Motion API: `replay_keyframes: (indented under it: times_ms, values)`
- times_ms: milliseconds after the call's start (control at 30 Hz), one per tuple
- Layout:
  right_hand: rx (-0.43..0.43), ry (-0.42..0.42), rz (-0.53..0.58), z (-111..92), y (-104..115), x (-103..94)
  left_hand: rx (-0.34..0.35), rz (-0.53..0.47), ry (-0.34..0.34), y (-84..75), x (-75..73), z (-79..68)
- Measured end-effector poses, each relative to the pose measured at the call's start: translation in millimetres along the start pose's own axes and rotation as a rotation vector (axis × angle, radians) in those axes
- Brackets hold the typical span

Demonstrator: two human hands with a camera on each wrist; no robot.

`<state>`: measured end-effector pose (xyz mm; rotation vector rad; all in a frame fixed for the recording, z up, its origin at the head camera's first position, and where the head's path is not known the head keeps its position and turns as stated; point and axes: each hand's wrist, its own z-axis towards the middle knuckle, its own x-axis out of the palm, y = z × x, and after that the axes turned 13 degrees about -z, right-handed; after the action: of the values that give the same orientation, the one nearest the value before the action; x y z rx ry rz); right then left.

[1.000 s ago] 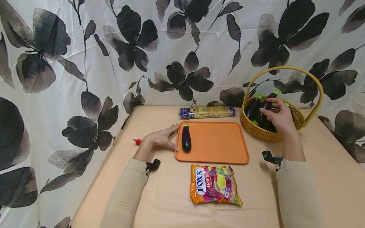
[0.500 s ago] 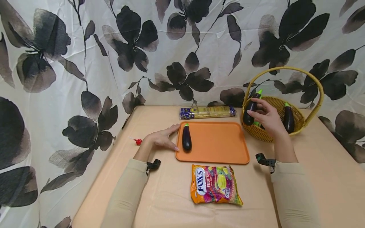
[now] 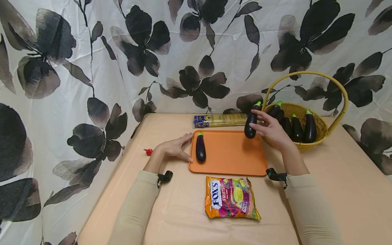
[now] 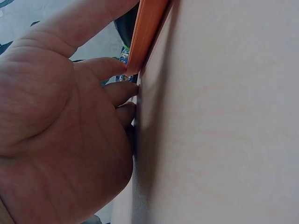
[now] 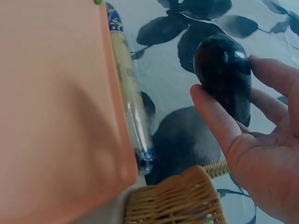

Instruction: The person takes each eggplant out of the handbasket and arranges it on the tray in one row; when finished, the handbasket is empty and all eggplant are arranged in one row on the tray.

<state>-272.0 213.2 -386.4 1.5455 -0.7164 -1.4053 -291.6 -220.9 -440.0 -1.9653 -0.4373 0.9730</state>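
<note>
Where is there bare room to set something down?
The tray is bare between the lying eggplant and the right rim, partly shadowed near the right hand. So is the table between candy bag and right sleeve. Crowded: the basket of eggplants, and the tray's left edge, touched by the left hand.

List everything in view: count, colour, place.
Tray: one, orange, middle of table
Eggplant on tray: one, dark purple, left side
Held eggplant: one, dark purple, near tray's back right corner
Eggplants in basket: at least four, dark purple; overlap hides exact count
Basket: one, yellow-brown wicker, right of tray
Long packet: one, blue and yellow, behind tray
FOX'S candy bag: one, multicoloured, in front of tray
Lollipop: one, red, left of left hand
Table: one, beige, beneath
Floral cloth: white with dark flowers, background
Wrist cameras: two, black, one per wrist
Sleeves: two, beige, forearms
Left hand: one, touching tray's left edge
Right hand: one, holding eggplant
</note>
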Motion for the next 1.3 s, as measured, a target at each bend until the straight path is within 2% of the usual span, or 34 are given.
replay_keyframes:
  times_ms: [133, 533, 867, 1300]
  values:
    - [0.008, 0.061, -0.009, 2, 0, 7.3, -0.001, 0.008, 0.002, 0.5, -0.8, 1.6]
    - [-0.011, 0.144, -0.088, 15, 1, 37.2, -0.017, 0.002, -0.001, 0.4, -1.4, 1.4]
    - [-0.048, 0.263, -0.261, 32, 7, 53.7, -0.005, 0.011, 0.002, 0.5, -1.3, 2.4]
    - [0.006, 0.437, -0.401, 47, 23, 78.9, -0.008, 0.020, 0.006, 1.8, -1.8, 4.7]
